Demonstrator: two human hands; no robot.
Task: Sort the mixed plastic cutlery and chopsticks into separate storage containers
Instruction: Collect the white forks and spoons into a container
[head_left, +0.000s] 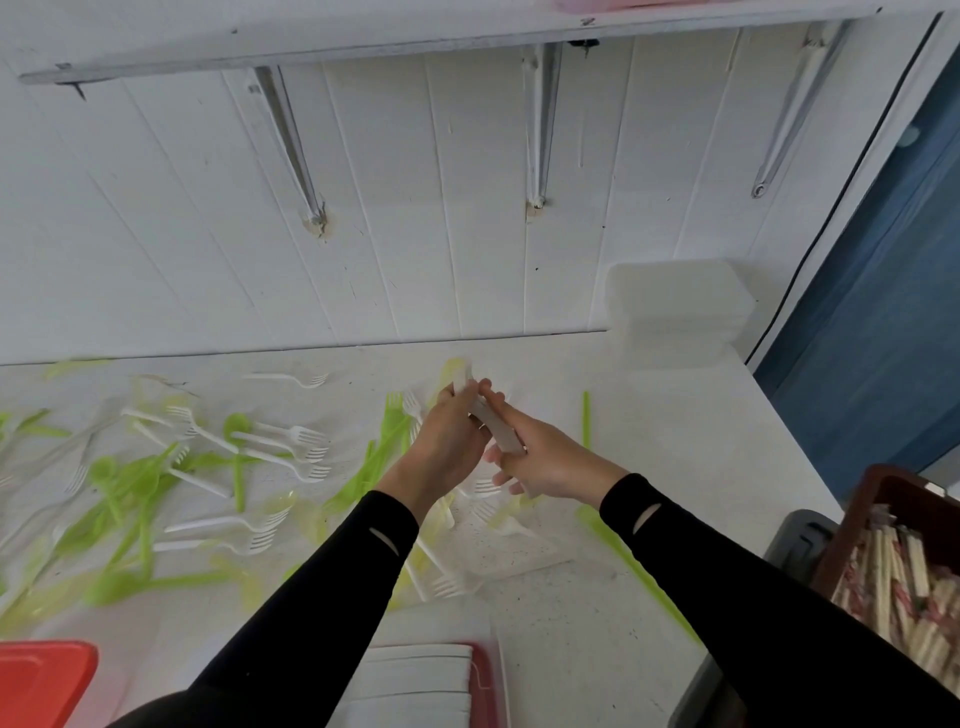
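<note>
Both hands meet above the counter (675, 441): the left hand (449, 441) and right hand (545, 467) grip one pale bundle (493, 423), probably white cutlery, blurred. Forks (291, 452) lie scattered left. The chopstick crate (878, 493) is cut off at right.

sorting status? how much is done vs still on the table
Done: the brown crate at right already holds wrapped chopsticks. In hand: the left hand and right hand together grip a bundle of white cutlery above the table. Left: most of it. Green cutlery and white forks lie scattered at left; the container with the red rim is too blurred to judge.
</note>
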